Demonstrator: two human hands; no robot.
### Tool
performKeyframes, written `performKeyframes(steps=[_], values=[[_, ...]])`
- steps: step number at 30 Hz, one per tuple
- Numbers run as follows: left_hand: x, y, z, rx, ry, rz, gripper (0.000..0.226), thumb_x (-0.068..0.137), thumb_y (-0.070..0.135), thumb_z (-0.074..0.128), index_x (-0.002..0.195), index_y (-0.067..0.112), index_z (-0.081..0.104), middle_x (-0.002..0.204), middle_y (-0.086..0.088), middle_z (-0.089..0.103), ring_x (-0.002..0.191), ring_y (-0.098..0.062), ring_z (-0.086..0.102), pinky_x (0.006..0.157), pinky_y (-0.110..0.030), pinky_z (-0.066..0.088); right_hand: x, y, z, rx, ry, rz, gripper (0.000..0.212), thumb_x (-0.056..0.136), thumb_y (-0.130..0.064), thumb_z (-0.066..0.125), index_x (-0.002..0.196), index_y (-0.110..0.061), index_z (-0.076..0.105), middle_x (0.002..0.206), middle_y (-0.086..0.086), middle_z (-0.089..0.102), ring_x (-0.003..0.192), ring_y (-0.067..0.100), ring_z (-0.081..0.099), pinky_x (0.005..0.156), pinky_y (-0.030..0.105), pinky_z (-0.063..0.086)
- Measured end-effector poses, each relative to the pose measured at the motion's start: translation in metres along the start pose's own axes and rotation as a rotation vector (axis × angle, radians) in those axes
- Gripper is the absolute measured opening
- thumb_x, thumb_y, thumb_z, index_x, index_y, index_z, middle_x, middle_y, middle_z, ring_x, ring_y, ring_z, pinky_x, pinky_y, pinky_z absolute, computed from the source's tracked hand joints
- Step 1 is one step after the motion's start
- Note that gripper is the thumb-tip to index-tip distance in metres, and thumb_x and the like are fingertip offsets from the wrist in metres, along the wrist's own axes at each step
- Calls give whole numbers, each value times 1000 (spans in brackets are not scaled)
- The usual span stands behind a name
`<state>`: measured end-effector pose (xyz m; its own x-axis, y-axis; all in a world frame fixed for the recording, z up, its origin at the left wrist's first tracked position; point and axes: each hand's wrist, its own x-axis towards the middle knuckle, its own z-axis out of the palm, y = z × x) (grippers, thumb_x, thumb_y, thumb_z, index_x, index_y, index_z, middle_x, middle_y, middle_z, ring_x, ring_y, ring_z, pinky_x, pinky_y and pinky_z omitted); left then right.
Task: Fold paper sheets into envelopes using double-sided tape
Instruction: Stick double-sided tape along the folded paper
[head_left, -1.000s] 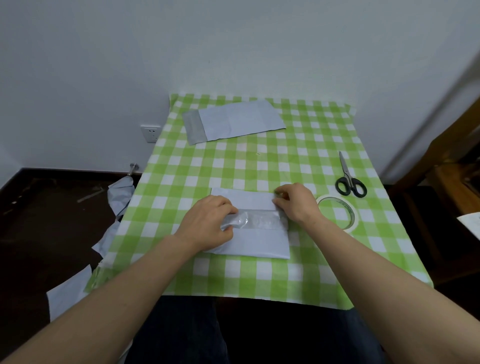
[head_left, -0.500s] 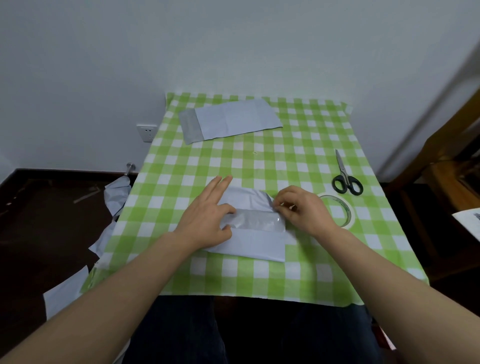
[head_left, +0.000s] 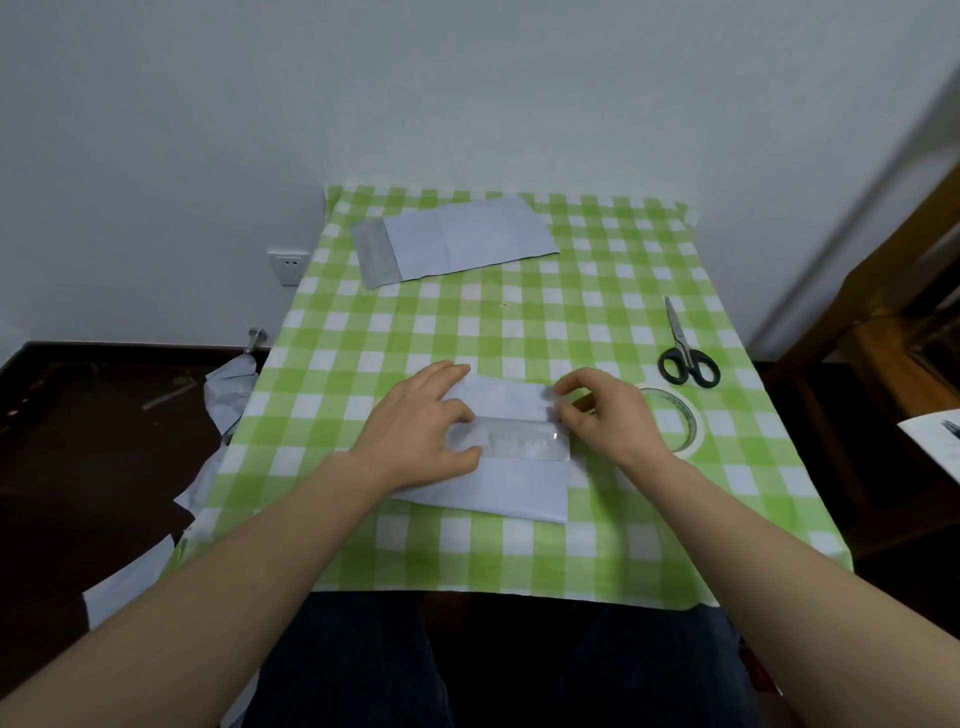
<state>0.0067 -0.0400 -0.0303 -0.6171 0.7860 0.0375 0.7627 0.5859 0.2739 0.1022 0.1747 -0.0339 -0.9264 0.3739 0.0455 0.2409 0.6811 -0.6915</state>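
- On the green-and-white checked tablecloth (head_left: 519, 332) lies a pale blue folded paper sheet (head_left: 519, 483), near the table's front edge and directly before the person; a glossy strip of double-sided tape (head_left: 519, 444) runs across its middle, with the narrow upper flap (head_left: 506, 400) above it.
- The step in hand appears to be peeling the tape's backing so the flap can be stuck down.
- The left hand (head_left: 421, 436) rests flat on the sheet's left end, fingers spread and pressing, gripping nothing; it pins the paper.
- The right hand (head_left: 602, 415) has thumb and forefinger pinched together at the strip's upper right corner; it seems to nip a bit of liner, though the corner is too small to tell for sure.
- The next move likely calls for a steady pull of the liner leftwards along the strip while the left hand keeps the sheet from sliding, then folding the flap over and smoothing it.
- Compared with half a second ago, the right hand has lifted from lying low over the paper's edge into a raised pinch, and the left hand's fingers have drawn slightly closer together; the sheet has not shifted.
- A finished pale blue envelope (head_left: 452, 239) lies at the far edge, the black-handled scissors (head_left: 685, 353) and the white tape roll (head_left: 675, 421) just beside the right hand.
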Motion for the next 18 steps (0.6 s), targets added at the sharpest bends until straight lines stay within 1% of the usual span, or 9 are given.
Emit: performKeyframes(steps=[2,3,5,7,9,11,13,16,18], values=[[-1,-1,1,37,8,5,74,63,65,35,113,21,67,150,-3,35,141,-19,26,113,-33,22,0,3,0,-18,48,-12,32,84,-15,63,115,-19,60,109,-8,57,81,13,57,75,32,49],[-2,-2,2,59,19,18,70,64,63,38,111,20,69,146,-5,41,138,-22,34,111,-36,27,0,4,0,-48,73,-57,34,84,-15,61,117,-19,60,113,-6,55,85,13,55,74,30,47],[-4,-5,2,85,44,75,58,67,55,45,103,17,72,131,-7,57,123,-28,52,101,-41,41,-4,3,-2,-92,66,-163,31,79,-20,55,108,-18,67,112,-3,57,94,14,54,74,30,46],[-6,-8,3,108,66,146,49,71,47,47,99,18,73,116,-6,66,106,-28,62,89,-40,49,-7,-1,-2,-129,-23,-227,36,75,-29,47,98,-18,72,106,0,62,98,18,56,77,31,47],[-8,-8,3,117,79,192,42,73,41,47,97,19,74,106,-2,69,95,-26,64,79,-35,51,-9,-3,1,-197,-94,-261,45,72,-36,40,93,-17,75,100,1,65,96,21,58,80,30,46],[-10,-6,3,101,78,205,40,73,36,45,95,20,74,100,0,70,88,-25,64,72,-32,52,-9,-4,3,-271,-151,-237,43,73,-35,42,93,-19,76,100,0,65,98,22,57,81,29,45],[-13,-5,3,80,64,178,41,71,35,44,94,19,75,97,1,70,85,-24,64,70,-32,52,-11,-3,3,-293,-184,-205,42,72,-32,43,95,-21,76,104,-2,64,102,20,54,82,28,44],[-18,-1,3,17,72,124,43,72,34,42,93,18,76,97,0,72,83,-24,66,71,-32,54,-14,-3,0,-237,-160,-179,41,72,-29,43,95,-19,75,105,-3,65,104,18,54,83,30,45],[-18,1,3,-6,80,110,42,76,31,40,92,16,76,97,-2,72,82,-26,67,69,-34,55,-16,-3,-4,-176,-78,-141,36,75,-25,46,95,-18,75,105,-2,64,102,17,55,80,27,43]])
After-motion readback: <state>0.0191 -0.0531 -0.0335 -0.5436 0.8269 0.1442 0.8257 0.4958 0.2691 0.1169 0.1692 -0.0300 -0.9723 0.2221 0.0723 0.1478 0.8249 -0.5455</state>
